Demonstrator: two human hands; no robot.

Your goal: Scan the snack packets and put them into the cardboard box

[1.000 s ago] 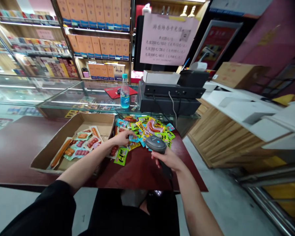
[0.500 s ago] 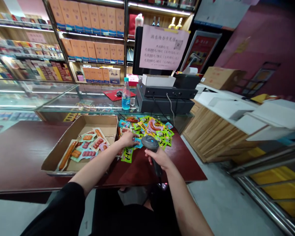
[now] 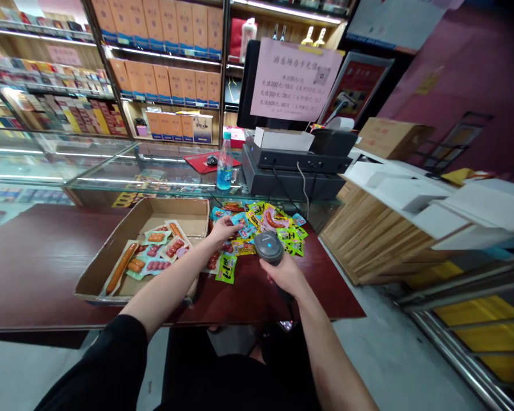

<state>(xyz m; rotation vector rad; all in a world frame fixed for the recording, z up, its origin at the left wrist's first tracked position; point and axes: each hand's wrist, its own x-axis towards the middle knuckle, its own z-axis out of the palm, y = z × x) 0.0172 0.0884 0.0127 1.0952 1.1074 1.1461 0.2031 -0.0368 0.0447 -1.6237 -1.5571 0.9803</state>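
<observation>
My right hand [image 3: 286, 273] is wrapped round the handle of a dark grey barcode scanner [image 3: 269, 245], its head tilted up with a small blue light showing. Over the snack pile, my left hand [image 3: 223, 229] pinches a small blue snack packet [image 3: 242, 221] between thumb and fingers. Around it lie green, yellow and blue snack packets, with one green packet [image 3: 227, 268] apart at the front. A pink packet with a curved sausage [image 3: 272, 217] rests on top of the pile. To the left, an open cardboard tray [image 3: 95, 274] holds several packed sausages [image 3: 122, 267].
Behind the dark red table [image 3: 29, 257] stands a glass counter with a bottle of blue drink [image 3: 225, 165], a black mouse [image 3: 212, 160] and a cash drawer [image 3: 291, 180]. A monitor carries a pink paper sign [image 3: 295, 80]. Shelves of boxes line the back.
My left hand has moved up and away from me with the blue packet, uncovering a yellow packet. The scanner has shifted slightly right and its head now tips more toward me.
</observation>
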